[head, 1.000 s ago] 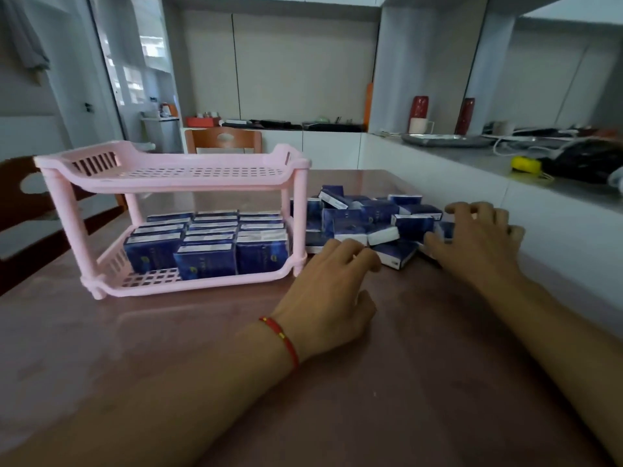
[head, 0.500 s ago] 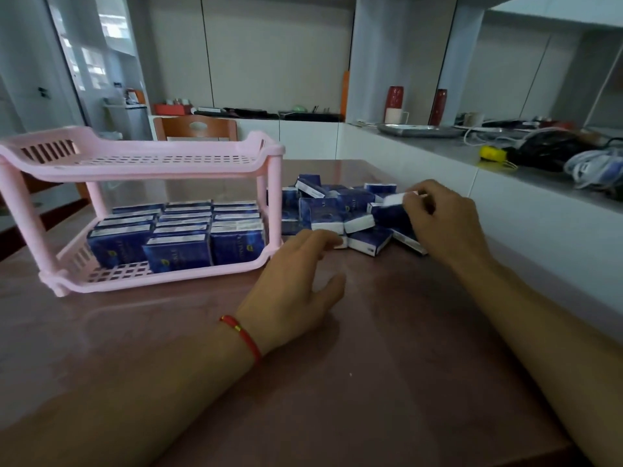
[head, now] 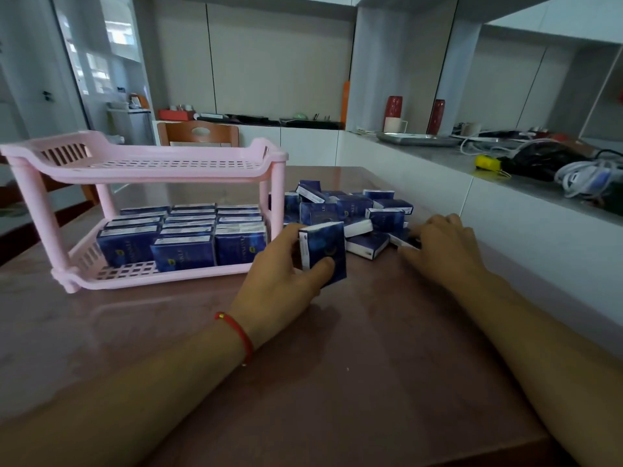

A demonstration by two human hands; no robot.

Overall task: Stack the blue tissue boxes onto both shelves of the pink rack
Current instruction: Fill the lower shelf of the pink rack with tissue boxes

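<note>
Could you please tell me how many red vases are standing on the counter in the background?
2: one red vase behind a white mug, the other red vase to its right, beside the pillar. Others may be hidden.

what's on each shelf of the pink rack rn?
The lower shelf holds three rows of upright blue tissue boxes. The top shelf looks bare through its slats; its raised rim may hide its near edge.

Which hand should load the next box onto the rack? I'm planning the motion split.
Probably the left hand: it already grips a tissue box upright, right beside the pink rack, whose top shelf is bare. The right hand is farther away, fingers at the loose pile.
</note>
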